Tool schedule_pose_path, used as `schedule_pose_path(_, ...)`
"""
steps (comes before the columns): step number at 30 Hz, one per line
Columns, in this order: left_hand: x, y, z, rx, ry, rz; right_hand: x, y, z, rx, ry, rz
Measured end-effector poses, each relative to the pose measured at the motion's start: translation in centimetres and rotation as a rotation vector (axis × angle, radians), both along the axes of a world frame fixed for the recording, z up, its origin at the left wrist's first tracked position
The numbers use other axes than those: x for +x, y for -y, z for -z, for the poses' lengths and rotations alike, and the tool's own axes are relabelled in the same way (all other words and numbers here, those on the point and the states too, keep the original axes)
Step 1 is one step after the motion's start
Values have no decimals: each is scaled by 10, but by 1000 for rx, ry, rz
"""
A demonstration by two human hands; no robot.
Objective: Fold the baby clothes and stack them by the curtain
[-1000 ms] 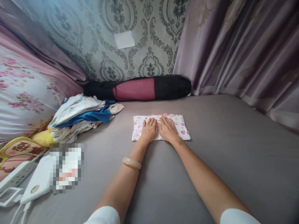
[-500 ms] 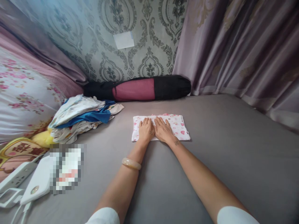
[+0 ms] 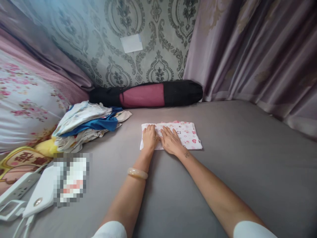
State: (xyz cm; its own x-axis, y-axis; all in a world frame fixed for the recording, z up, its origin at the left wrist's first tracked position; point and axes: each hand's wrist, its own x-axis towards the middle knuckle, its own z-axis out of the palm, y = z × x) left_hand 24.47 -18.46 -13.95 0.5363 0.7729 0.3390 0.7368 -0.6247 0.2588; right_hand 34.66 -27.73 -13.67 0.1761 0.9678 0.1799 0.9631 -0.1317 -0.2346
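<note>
One head-worn view, forward and down (over both hands (image 3: 150, 138) (image 3: 170, 141))

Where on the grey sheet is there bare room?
Bare: grey sheet right of the folded cloth toward the right curtain, and between cloth and roll. Crowded: the left side, with clothes pile and power strip, and the cloth, under left hand and right hand.

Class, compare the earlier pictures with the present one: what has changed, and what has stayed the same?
The bare left hand and bare right hand have both shifted left across the folded white cloth with pink prints. Nothing was taken hold of or let go. The cloth, the heaped white and blue clothes and the long black-and-pink roll stayed put.
</note>
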Motion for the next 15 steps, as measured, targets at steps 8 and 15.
schedule_pose_path(8, -5, -6, 5, -12, 13, 24, -2, 0, 1, -46, -20, -17)
schedule_pose_path(15, 2, 3, 4, -38, -161, 21, 26, -3, -1, 11, 12, 207)
